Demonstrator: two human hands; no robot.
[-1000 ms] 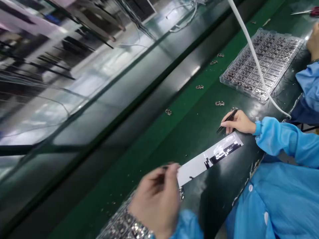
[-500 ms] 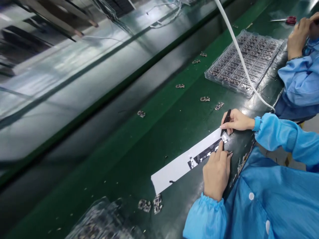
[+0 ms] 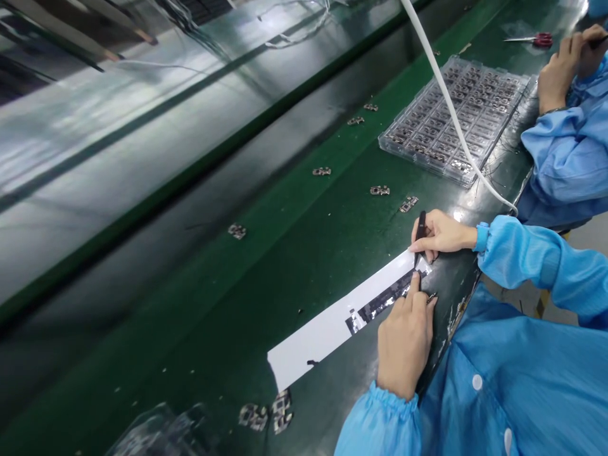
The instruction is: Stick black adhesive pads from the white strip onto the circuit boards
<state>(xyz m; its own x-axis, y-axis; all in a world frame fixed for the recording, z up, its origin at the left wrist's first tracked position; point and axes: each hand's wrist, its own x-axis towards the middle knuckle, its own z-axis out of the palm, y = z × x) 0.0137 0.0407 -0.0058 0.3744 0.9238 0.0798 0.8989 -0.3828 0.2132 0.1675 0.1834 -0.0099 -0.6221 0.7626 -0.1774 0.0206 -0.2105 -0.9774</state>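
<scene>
A long white paper strip (image 3: 327,329) with dark shiny pieces on its right part lies on the green belt (image 3: 266,266). My left hand (image 3: 403,342) rests on the strip's near right end, fingers curled, with a small metal part at its fingertips. My right hand (image 3: 439,234) pinches black tweezers (image 3: 420,231), tips down on the strip's right end, just above my left forefinger.
Several small metal parts (image 3: 380,190) lie scattered on the belt. A clear tray of parts (image 3: 456,120) sits at the back right under a white hose (image 3: 446,101). A co-worker's hands and blue sleeve (image 3: 565,145) are at the far right, near red scissors (image 3: 536,39). More parts (image 3: 266,415) lie near the front.
My left hand came from the strip's left end to its right end and now rests there. The tweezers in my right hand tipped upright onto the strip. The view shifted.
</scene>
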